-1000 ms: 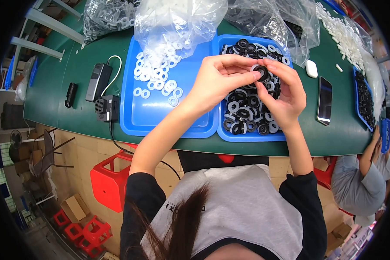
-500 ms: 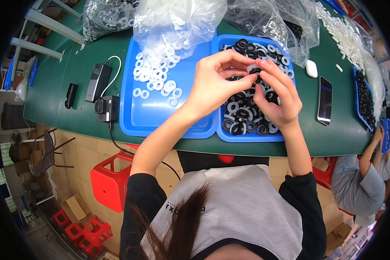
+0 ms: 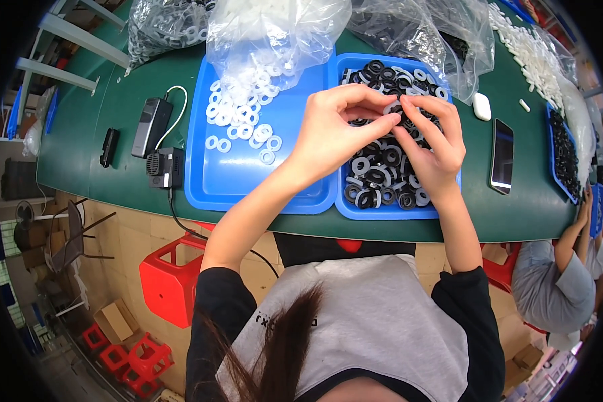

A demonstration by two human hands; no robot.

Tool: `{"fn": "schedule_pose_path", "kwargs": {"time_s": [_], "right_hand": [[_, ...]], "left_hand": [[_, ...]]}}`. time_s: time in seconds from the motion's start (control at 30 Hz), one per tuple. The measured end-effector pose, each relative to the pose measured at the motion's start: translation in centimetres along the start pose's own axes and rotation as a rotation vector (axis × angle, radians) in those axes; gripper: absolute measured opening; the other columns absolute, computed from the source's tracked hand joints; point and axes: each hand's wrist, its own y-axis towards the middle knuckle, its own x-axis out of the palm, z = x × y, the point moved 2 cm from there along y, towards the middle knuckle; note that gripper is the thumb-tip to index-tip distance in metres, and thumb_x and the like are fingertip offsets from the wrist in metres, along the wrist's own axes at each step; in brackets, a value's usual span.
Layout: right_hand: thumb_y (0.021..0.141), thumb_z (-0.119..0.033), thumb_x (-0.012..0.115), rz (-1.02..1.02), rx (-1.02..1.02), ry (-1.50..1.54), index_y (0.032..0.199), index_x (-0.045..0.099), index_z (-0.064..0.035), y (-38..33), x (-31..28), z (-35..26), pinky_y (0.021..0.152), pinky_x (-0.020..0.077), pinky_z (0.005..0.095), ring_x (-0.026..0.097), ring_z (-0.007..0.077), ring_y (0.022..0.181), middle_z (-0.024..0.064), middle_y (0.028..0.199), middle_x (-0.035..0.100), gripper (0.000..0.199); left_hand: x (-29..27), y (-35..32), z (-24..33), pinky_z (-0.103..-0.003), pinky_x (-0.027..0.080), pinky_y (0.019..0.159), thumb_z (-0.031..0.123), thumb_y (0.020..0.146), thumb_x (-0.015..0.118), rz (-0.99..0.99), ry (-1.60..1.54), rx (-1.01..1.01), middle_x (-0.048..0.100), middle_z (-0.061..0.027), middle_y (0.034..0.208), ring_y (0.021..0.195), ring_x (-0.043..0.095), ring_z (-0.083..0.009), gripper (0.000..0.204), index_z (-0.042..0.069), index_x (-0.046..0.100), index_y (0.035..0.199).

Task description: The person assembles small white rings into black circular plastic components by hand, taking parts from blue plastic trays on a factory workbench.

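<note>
Over the right blue tray [image 3: 385, 214], the fingertips of my left hand [image 3: 328, 130] and my right hand [image 3: 438, 149] meet in a pinch. Between them is a small ring [image 3: 394, 107], mostly covered by the fingers; a dark part and a pale part of it show. Black and white rings [image 3: 382, 161], many of them paired together, fill the tray below. In the left blue tray [image 3: 248, 194] lie loose white flat rings [image 3: 244, 117], spilling from the mouth of a clear plastic bag [image 3: 275, 40].
Left of the trays are a power bank [image 3: 152, 127] with a white cable, a black box-shaped device [image 3: 165, 168] and a small black object [image 3: 110, 147]. To the right lie a phone [image 3: 502, 156] and a white case [image 3: 481, 106]. A co-worker [image 3: 553, 281] sits at far right.
My right hand's thumb and fingers have closed in toward the left fingertips. The ring, plainly seen before, is now mostly covered. My left hand has dipped slightly.
</note>
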Motion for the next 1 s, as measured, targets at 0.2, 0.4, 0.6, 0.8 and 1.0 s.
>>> {"fn": "schedule_pose_path", "kwargs": {"time_s": [0.2,0.4,0.6,0.8,1.0], "right_hand": [[0.060,0.000,0.079,-0.011,0.007,-0.041,0.103,0.069,-0.0023,-0.3,0.2,-0.2,0.074,0.0473,0.0335,0.061,0.0245,0.087,0.0086,0.098,0.065,0.044],[0.063,0.002,0.077,-0.008,0.054,0.055,0.106,0.067,-0.0009,-0.6,0.7,-0.3,0.074,0.0503,0.0331,0.063,0.0253,0.086,0.0098,0.097,0.064,0.044],[0.072,0.003,0.071,-0.084,0.166,0.095,0.113,0.064,-0.0003,0.0,0.3,0.1,0.075,0.0513,0.0323,0.063,0.0248,0.088,0.0124,0.099,0.063,0.042],[0.082,-0.013,0.069,-0.184,0.296,-0.134,0.117,0.062,-0.0019,0.2,-0.6,3.1,0.091,0.0433,0.0362,0.057,0.0283,0.104,0.0140,0.108,0.060,0.038],[0.086,-0.016,0.066,-0.113,0.562,-0.186,0.119,0.061,-0.0061,0.7,-2.9,6.2,0.096,0.0416,0.0347,0.056,0.0246,0.111,0.0141,0.121,0.057,0.034]], "left_hand": [[0.4,-0.3,0.9,-0.026,0.053,0.077,0.000,0.080,0.070,-0.006,0.410,0.224,0.066,-0.0094,0.093,0.087,0.066,-0.0147,0.018,-0.004,0.067,0.097],[0.0,-0.1,-0.2,-0.026,0.053,0.076,0.001,0.080,0.070,-0.003,0.266,0.148,0.067,-0.0099,0.092,0.086,0.066,-0.0143,0.021,-0.004,0.066,0.100],[0.2,0.2,0.3,-0.026,0.053,0.076,0.009,0.086,0.066,-0.053,0.246,0.002,0.069,-0.0110,0.095,0.085,0.066,-0.0141,0.022,-0.002,0.065,0.105],[-1.4,0.6,-0.5,-0.028,0.052,0.068,0.013,0.088,0.061,0.027,0.710,0.013,0.070,-0.0128,0.085,0.074,0.067,-0.0178,0.021,-0.001,0.066,0.103],[-4.1,0.7,-0.4,-0.036,0.052,0.068,0.015,0.084,0.060,0.065,1.092,-0.018,0.069,-0.0167,0.081,0.072,0.067,-0.0299,0.018,0.000,0.067,0.092]]}}
